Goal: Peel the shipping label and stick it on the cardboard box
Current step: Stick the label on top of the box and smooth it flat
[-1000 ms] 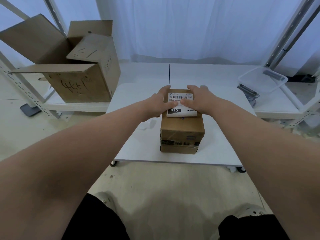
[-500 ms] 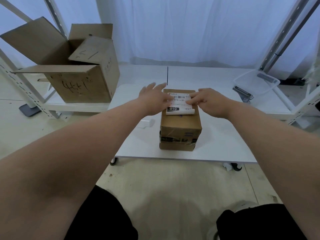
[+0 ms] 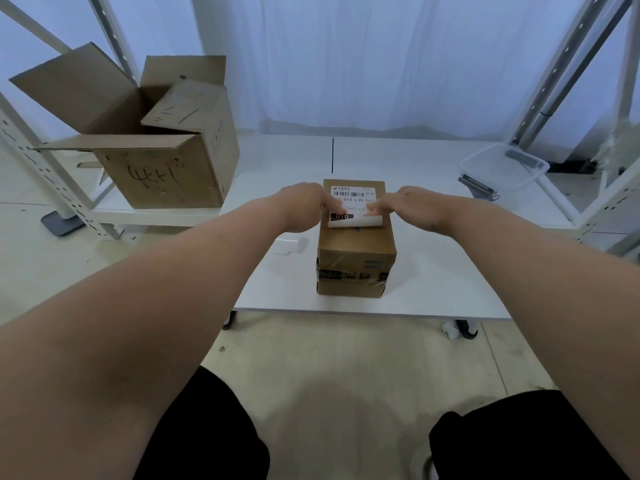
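**Label on box top, near edge not yet down**

The cardboard box (image 3: pixel 356 252) stands upright at the centre of the frame on a white table (image 3: pixel 443 271). Dark tape runs across its front face. The shipping label (image 3: pixel 353 197) lies on the far half of the box top, printed side up, with the barcode toward the top of the frame. Its near edge curls upward, clear of the cardboard.

Both arms reach in from the lower corners of the frame. The left hand (image 3: pixel 303 206) is palm down at the left edge of the box, its fingers extended and pressing on the left margin of the label. It grasps nothing. The right hand (image 3: pixel 414 206) is palm down on the other side, its fingers flat on the right part of the label. It also grasps nothing.

A pale scrap (image 3: pixel 290 244) lies on the table just left of the box; what it is cannot be told. A large open carton (image 3: pixel 166 168) with handwriting on its side sits in the upper left of the frame. A clear plastic container (image 3: pixel 505 166) rests at the right. White curtains (image 3: pixel 381 64) fill the upper background.
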Tool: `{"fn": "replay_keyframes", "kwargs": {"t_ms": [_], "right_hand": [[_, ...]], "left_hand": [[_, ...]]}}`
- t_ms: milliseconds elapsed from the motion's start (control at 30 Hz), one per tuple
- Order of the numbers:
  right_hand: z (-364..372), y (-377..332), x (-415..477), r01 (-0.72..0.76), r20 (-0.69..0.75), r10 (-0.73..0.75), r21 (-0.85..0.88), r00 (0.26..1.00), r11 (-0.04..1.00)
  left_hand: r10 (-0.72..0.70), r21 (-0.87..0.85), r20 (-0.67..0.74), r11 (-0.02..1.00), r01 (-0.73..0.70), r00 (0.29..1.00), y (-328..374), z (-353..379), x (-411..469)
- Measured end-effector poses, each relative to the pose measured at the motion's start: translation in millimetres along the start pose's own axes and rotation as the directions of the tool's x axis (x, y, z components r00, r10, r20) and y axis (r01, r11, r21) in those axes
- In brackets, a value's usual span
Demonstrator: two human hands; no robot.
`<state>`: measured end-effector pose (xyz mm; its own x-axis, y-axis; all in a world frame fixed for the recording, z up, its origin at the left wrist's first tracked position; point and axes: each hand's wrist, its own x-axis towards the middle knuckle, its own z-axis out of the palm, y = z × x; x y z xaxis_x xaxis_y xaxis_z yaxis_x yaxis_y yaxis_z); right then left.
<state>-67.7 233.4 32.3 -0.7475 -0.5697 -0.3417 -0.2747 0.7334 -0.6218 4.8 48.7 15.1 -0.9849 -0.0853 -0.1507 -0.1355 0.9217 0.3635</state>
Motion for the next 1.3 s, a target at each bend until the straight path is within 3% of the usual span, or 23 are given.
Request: {"fn": "replay_keyframes", "kwargs": {"t_ms": [133, 300, 500, 667, 800, 1000, 1167, 1300], "right_hand": [[-1, 5, -1, 0.046, -0.064, -0.045, 0.028, 0.997, 0.999], [5, 17, 6, 0.183, -0.161, -0.173, 0.048, 0.972, 0.982], [12, 22, 30, 0.213, -0.180, -0.220, -0.057, 0.959, 0.975], [13, 21, 32, 0.210, -0.174, -0.218, -0.062, 0.960, 0.976], [18, 15, 31, 0.199, -0.219, -0.236, -0.175, 0.947, 0.964], [20, 9, 30, 0.188, -0.114, -0.213, -0.199, 0.970, 0.962], [16, 17, 35, 0.031, -0.275, -0.107, -0.268, 0.956, 0.963], [13, 15, 33, 0.002, -0.115, -0.025, -0.198, 0.993, 0.980]], "left_hand": [[-0.034, -0.258, -0.011, 0.966, 0.030, 0.999, 5, -1, -7], [-0.075, -0.374, -0.064, 0.926, 0.046, 0.995, 8, 3, 0], [-0.068, -0.134, -0.086, 0.989, 0.056, 0.994, 10, 13, 21], [-0.017, -0.086, 0.010, 0.996, 0.018, 1.000, 4, 11, 19], [0.001, -0.049, 0.036, 0.999, 0.001, 0.999, 1, 12, 16], [-0.072, -0.016, -0.150, 0.997, 0.070, 0.986, 0, 14, 19], [-0.086, 0.039, -0.116, 0.995, 0.091, 0.990, 11, 19, 21], [-0.178, 0.077, -0.182, 0.978, 0.195, 0.967, 4, 15, 24]]}}
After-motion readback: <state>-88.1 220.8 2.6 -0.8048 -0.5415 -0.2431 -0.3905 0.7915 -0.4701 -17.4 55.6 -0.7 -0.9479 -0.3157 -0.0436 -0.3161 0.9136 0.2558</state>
